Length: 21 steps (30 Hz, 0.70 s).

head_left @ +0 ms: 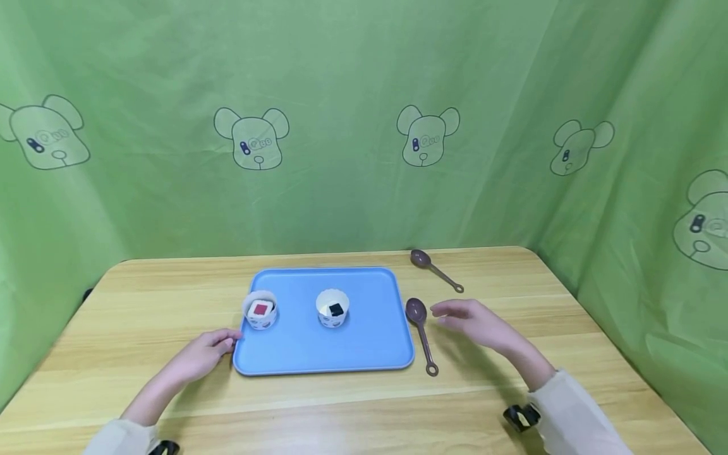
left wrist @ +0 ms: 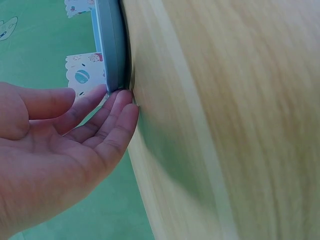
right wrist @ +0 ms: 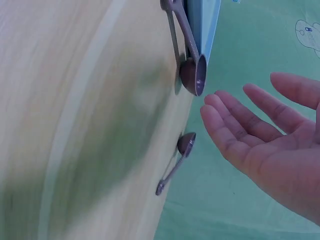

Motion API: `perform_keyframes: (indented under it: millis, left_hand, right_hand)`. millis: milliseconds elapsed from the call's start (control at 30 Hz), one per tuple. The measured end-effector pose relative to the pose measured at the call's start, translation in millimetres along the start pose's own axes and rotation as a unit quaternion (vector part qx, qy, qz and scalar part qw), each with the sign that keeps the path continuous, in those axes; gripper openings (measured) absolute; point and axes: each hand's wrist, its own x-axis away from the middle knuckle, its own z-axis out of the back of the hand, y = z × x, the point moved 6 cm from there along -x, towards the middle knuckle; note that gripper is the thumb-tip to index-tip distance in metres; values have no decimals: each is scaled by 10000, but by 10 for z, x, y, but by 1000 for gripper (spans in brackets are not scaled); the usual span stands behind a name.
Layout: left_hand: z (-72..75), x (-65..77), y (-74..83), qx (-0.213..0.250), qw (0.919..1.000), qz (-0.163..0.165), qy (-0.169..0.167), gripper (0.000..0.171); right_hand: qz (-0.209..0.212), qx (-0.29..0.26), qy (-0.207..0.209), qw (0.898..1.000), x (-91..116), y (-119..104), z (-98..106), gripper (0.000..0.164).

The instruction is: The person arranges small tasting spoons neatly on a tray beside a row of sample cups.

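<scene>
Dial: set on the tray's middle, 12 toward the curtain [head_left: 352,189].
Left hand [head_left: 205,354]: between 8 and 9 o'clock, low by the bench [head_left: 318,411]; forearm slants in from 7 to 8, pale sleeve [head_left: 122,438] behind it.
Left fingers: extended, slightly bent, tips touching the tray's rim; my thumb stands clear, nothing gripped.
Tray [head_left: 364,344]: blue, flat on the bench; paper cup [head_left: 262,323] inside its 9 o'clock edge, second cup [head_left: 330,321] near the middle.
Right hand [head_left: 473,323]: 3 o'clock, raised over the bench, forearm running back toward 4.
Right fingers: loosely extended and parted, holding nothing, tips just beside the near spoon's bowl, apart from it.
Near spoon [head_left: 417,311]: by the tray's edge, bowl at 3, handle toward 4.
Far spoon [head_left: 421,258]: about 2 o'clock, on the bench.
</scene>
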Motion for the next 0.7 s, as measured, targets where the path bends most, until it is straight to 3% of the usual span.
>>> perform_keyframes:
  millis: [267, 500, 700]
  left_hand:
    - [8, 9, 9, -41, 10000, 15, 10, 30]
    - [14, 0, 2, -72, 10000, 20, 11, 30]
    - [14, 1, 8, -98, 9999, -7, 22, 30]
  right_hand:
    - [-372, -1127, -621, 9910, -59, 101, -138, 36]
    - [-491, -1292, -762, 9875, -90, 131, -232, 33]
    - [-608, -1104, -735, 9893, -124, 151, -282, 31]
